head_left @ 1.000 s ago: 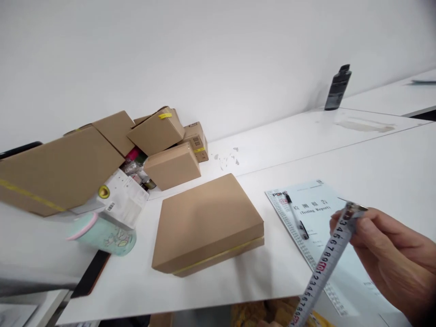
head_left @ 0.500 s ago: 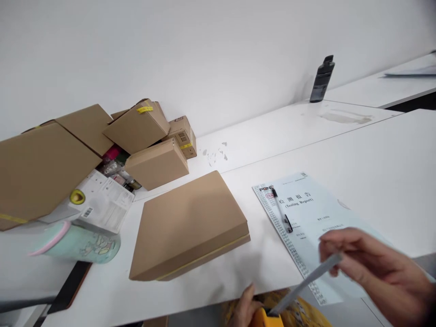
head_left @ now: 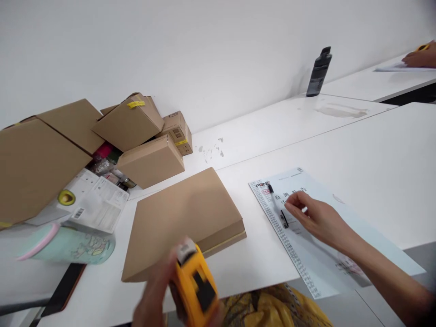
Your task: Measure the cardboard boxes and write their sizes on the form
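My left hand [head_left: 156,295] is wrapped round a yellow tape measure [head_left: 199,288] with a black patch, held up over the table's front edge. No drawn-out blade shows; the left hand and tool are slightly blurred. Just behind the tape measure lies a flat closed cardboard box [head_left: 185,218]. My right hand [head_left: 315,218] hovers over a pale blue testing report [head_left: 306,259], thumb and forefinger brought together, nothing visible in them. Left of its fingertips, a clear pen with a black cap [head_left: 276,204] lies on the report.
Several cardboard boxes [head_left: 150,161] are piled at the left against the wall. A mint tumbler with a pink rim [head_left: 85,249] lies beside a white avocado-print package [head_left: 98,200]. A dark bottle [head_left: 319,72] stands at the back. Another person's hand [head_left: 422,58] is at far right.
The tape measure has been lifted from below the table edge, and its grey blade no longer shows. My right hand has let go of the blade and moved left, towards the pen.
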`<state>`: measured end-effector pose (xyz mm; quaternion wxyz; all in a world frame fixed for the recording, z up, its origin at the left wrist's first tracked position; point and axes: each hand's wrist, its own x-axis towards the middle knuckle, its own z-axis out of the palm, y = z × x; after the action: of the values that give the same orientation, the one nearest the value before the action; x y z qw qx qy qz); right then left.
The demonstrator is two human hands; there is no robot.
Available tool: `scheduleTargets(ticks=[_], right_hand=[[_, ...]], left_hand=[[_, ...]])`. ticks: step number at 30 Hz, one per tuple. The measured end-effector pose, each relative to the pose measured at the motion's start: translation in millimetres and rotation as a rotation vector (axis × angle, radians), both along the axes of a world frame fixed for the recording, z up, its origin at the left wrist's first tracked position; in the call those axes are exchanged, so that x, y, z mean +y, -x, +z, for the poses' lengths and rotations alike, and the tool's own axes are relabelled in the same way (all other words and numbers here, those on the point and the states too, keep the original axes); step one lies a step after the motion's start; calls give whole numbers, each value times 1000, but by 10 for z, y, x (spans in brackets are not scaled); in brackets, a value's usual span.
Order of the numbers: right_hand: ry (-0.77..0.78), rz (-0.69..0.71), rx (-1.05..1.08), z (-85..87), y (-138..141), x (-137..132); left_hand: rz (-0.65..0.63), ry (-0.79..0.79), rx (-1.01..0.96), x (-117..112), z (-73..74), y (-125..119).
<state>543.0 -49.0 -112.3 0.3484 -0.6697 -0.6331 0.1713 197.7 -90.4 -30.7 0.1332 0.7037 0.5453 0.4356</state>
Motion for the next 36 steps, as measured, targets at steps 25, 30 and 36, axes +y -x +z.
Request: scheduleTargets(ticks=[25, 30, 36], right_hand=[[53, 20, 746, 109, -121, 585], [128, 23, 757, -97, -2, 631], [197, 25, 792, -290, -8, 683]], left_hand=[[-850, -63, 513, 630, -817, -1471], [-875, 233, 664, 799, -993, -1657], [-888, 216, 641, 863, -959, -1601]])
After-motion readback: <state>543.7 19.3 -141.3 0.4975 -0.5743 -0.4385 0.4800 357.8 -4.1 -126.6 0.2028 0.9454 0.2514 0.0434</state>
